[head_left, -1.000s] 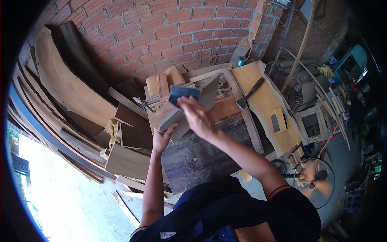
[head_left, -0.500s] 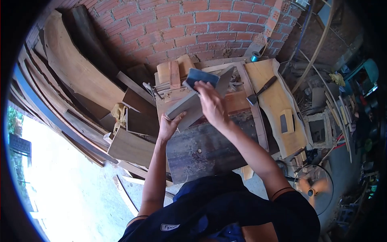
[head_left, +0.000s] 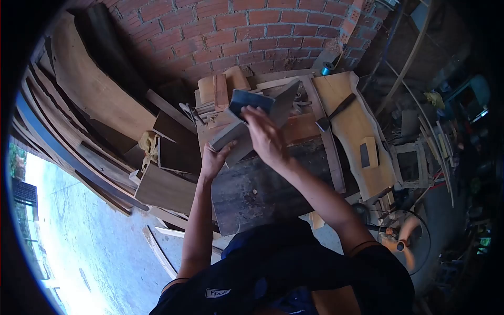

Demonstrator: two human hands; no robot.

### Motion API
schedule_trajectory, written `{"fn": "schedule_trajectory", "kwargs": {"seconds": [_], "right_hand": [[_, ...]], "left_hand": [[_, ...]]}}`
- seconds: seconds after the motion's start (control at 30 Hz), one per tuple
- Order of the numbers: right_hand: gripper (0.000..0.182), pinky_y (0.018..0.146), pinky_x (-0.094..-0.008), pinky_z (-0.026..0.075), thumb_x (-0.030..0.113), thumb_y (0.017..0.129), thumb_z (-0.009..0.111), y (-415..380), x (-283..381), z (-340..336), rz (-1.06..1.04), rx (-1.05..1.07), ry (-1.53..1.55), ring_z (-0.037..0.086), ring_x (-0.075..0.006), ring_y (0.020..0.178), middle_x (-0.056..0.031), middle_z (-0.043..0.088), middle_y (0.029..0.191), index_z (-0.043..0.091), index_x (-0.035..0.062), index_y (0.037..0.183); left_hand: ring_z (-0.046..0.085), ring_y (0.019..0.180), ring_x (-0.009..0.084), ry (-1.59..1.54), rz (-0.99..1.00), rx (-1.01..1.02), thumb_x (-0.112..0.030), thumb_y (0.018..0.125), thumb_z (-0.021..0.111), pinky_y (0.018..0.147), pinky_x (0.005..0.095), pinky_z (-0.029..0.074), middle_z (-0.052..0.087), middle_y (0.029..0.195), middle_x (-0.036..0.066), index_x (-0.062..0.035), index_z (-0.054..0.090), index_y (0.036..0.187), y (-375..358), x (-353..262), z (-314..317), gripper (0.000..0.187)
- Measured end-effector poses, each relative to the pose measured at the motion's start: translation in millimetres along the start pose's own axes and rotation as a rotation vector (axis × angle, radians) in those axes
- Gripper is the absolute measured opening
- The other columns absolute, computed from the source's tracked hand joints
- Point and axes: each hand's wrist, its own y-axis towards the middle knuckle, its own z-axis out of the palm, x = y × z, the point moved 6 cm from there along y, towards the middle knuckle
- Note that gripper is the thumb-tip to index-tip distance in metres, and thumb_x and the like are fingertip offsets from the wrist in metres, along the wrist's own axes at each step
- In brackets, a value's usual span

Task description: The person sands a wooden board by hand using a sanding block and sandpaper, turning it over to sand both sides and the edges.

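My left hand [head_left: 214,160] grips the near-left end of a greyish wooden board [head_left: 286,104], which is tilted up above the workbench. In my right hand [head_left: 266,137] is a dark sheet [head_left: 252,101], probably sandpaper, its fingers pressed on it against the upper edge of the board. The sheet hides part of the board. Beneath both hands lies a dark, stained panel [head_left: 262,194] on the bench.
A scraper with a dark handle [head_left: 342,106] and a small block [head_left: 369,152] rest on a pale live-edge slab [head_left: 346,126]. Planks [head_left: 100,79] lean at the left. A fan [head_left: 403,245] stands at the lower right. A teal spool [head_left: 327,68] sits at the back.
The whole view has shifted slightly. My right hand and the dark sheet have moved a little down the board toward my left hand, which still grips the board.
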Motion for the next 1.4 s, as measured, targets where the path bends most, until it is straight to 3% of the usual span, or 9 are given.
{"fn": "schedule_trajectory", "kwargs": {"seconds": [0.1, 0.2, 0.37, 0.63, 0.8, 0.87, 1.13, 1.27, 1.4], "right_hand": [[0.028, 0.107, -0.0418, 0.052, -0.001, 0.085, 0.063, -18.6, 73.6, 28.4, -0.233, 0.103, 0.13, 0.066, -0.0321, 0.118, -0.0199, 0.07, 0.121, 0.067, -0.0035, 0.113], [0.027, 0.105, -0.0415, 0.053, 0.0, 0.089, 0.061, -0.9, 39.1, 6.8, -0.226, 0.128, 0.122, 0.068, -0.0326, 0.115, -0.0197, 0.07, 0.12, 0.067, -0.0031, 0.115], [0.02, 0.08, -0.0434, 0.058, -0.002, 0.095, 0.053, 39.4, -114.2, -56.9, 0.251, -0.033, -0.29, 0.069, -0.039, 0.088, -0.0227, 0.07, 0.103, 0.063, -0.0035, 0.112], [0.023, 0.098, -0.0429, 0.058, -0.003, 0.094, 0.059, -6.6, 54.6, 17.1, -0.265, 0.063, 0.127, 0.072, -0.0344, 0.107, -0.0225, 0.071, 0.117, 0.064, -0.0031, 0.117], [0.025, 0.082, -0.0414, 0.063, -0.004, 0.096, 0.055, 25.8, -78.4, -20.1, 0.009, -0.022, -0.117, 0.073, -0.0345, 0.098, -0.0204, 0.072, 0.111, 0.063, -0.0012, 0.119], [0.016, 0.067, -0.0446, 0.057, -0.001, 0.097, 0.052, 41.6, -113.8, -51.9, 0.128, -0.07, -0.217, 0.07, -0.0368, 0.079, -0.0224, 0.068, 0.09, 0.062, -0.0016, 0.11], [0.024, 0.1, -0.0428, 0.057, -0.003, 0.093, 0.06, -9.1, 37.0, 23.2, -0.144, 0.015, 0.11, 0.07, -0.0325, 0.112, -0.0181, 0.071, 0.118, 0.065, 0.0014, 0.116], [0.027, 0.083, -0.0423, 0.065, -0.002, 0.094, 0.06, 11.6, -25.8, -8.9, -0.112, -0.023, -0.107, 0.074, -0.0324, 0.098, -0.0179, 0.072, 0.115, 0.064, 0.0013, 0.121], [0.022, 0.064, -0.0468, 0.055, 0.001, 0.099, 0.054, 38.4, -109.6, -53.1, 0.152, -0.062, -0.272, 0.07, -0.0388, 0.077, -0.0228, 0.068, 0.092, 0.06, -0.003, 0.119]], "left_hand": [[0.065, 0.098, 0.0105, 0.217, 0.152, -0.075, -0.002, 0.093, 0.067, 0.087, 0.0287, 0.053, 0.073, 0.107, 0.002, -0.0005, 0.068, 0.119, -5.7, 22.1, -19.3, 0.026], [0.064, 0.099, 0.0103, 0.152, 0.043, -0.007, -0.006, 0.093, 0.072, 0.088, 0.029, 0.053, 0.073, 0.108, 0.004, -0.0014, 0.066, 0.124, 0.7, 3.3, -10.6, 0.032], [0.063, 0.099, 0.0088, 0.054, -0.047, 0.004, -0.012, 0.091, 0.077, 0.09, 0.0279, 0.052, 0.073, 0.108, 0.003, -0.0015, 0.066, 0.127, 2.0, -0.5, -1.4, 0.039], [0.065, 0.101, 0.0108, 0.079, 0.028, 0.007, -0.008, 0.092, 0.074, 0.089, 0.03, 0.054, 0.072, 0.112, 0.003, -0.0004, 0.064, 0.125, 6.7, 15.6, -13.1, 0.035], [0.063, 0.101, 0.0088, 0.032, -0.056, 0.001, -0.012, 0.091, 0.077, 0.091, 0.0287, 0.052, 0.073, 0.11, 0.003, -0.0005, 0.066, 0.126, 2.0, -0.5, -2.3, 0.038], [0.063, 0.101, 0.0085, 0.039, -0.056, 0.001, -0.012, 0.092, 0.076, 0.09, 0.0284, 0.052, 0.073, 0.11, 0.002, -0.0006, 0.066, 0.127, 0.1, -0.4, -3.0, 0.039], [0.065, 0.103, 0.0124, 0.11, 0.055, -0.041, -0.012, 0.091, 0.076, 0.091, 0.0321, 0.053, 0.072, 0.108, 0.005, -0.0003, 0.067, 0.118, 0.5, 4.0, -6.5, 0.031], [0.063, 0.102, 0.0101, 0.047, -0.042, 0.009, -0.01, 0.092, 0.075, 0.09, 0.0293, 0.052, 0.071, 0.109, 0.003, -0.0007, 0.064, 0.125, 1.3, 2.1, -4.3, 0.036], [0.061, 0.1, 0.0078, 0.092, -0.057, 0.027, -0.011, 0.093, 0.075, 0.089, 0.0277, 0.051, 0.071, 0.111, 0.001, -0.0004, 0.061, 0.133, -2.4, -3.7, 1.7, 0.044]]}}
